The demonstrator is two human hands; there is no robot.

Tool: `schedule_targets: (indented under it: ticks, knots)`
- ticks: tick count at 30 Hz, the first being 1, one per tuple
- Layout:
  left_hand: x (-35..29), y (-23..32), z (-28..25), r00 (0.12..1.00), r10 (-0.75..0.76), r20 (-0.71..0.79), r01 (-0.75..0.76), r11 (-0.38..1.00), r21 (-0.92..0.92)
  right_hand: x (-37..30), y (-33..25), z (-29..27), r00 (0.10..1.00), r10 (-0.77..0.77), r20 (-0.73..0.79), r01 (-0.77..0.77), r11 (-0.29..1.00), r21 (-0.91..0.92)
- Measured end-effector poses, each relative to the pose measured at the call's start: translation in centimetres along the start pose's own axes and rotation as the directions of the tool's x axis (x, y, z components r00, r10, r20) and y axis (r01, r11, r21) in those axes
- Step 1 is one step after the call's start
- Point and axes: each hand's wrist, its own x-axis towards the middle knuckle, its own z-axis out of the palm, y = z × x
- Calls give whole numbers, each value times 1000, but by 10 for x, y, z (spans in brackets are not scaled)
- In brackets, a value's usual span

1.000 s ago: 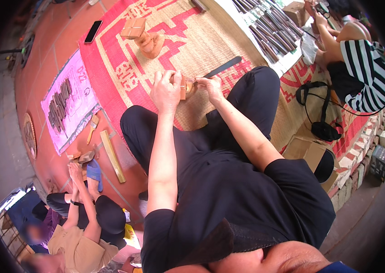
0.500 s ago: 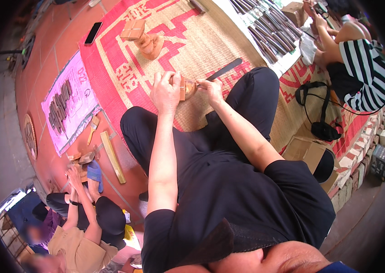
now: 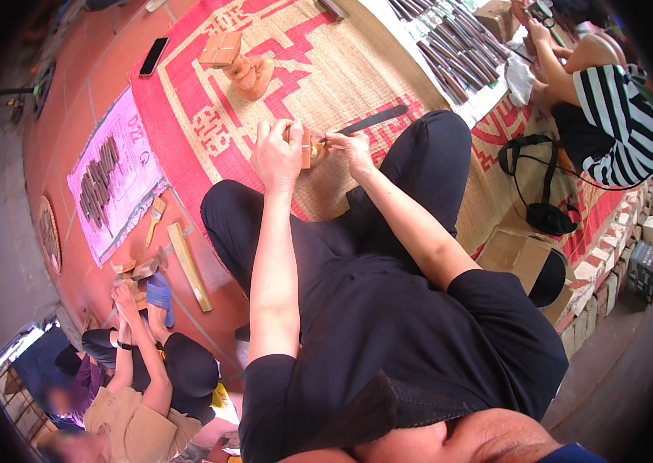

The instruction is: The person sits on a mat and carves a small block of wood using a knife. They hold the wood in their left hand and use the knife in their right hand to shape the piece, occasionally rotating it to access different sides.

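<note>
My left hand point(image 3: 277, 157) is wrapped round a small orange-brown wood carving point(image 3: 308, 151) with a squared block end, above the mat between my knees. Much of the carving is hidden by my fingers. My right hand point(image 3: 352, 153) pinches a long, dark, narrow carving tool point(image 3: 376, 117). Its thin end meets the carving near my fingertips, while the wider, flat end slants up and away to the right. Beyond my left hand stands another wood carving point(image 3: 248, 75), with a square block on top and a rounded, shaped lower part.
Rows of dark chisels point(image 3: 461, 50) lie on a white sheet at far right; more small tools point(image 3: 99, 181) rest on a pink cloth. A phone point(image 3: 154, 57), brush point(image 3: 155, 221), wood strip point(image 3: 190, 266), black bag point(image 3: 548, 218) and cardboard box point(image 3: 513, 258) surround me. Two people sit nearby.
The tool's far end has dipped slightly toward me, and its tip has shifted a little on the carving. My left hand keeps its hold. The whole view has drifted slightly.
</note>
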Motion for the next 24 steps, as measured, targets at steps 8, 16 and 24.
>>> schedule_targets:
  ticks: [8,16,24]
  knots:
    - [-3,-7,6,1000,26,8,-26,1000,13,10,16,-8,998,50,-48,-48,998,50]
    - [-4,2,0,999,22,43,-22,1000,-10,8,12,-15,996,65,-55,-63,997,52]
    - [-4,4,-1,999,14,52,-14,1000,-16,8,10,-8,993,109,-39,-103,986,130]
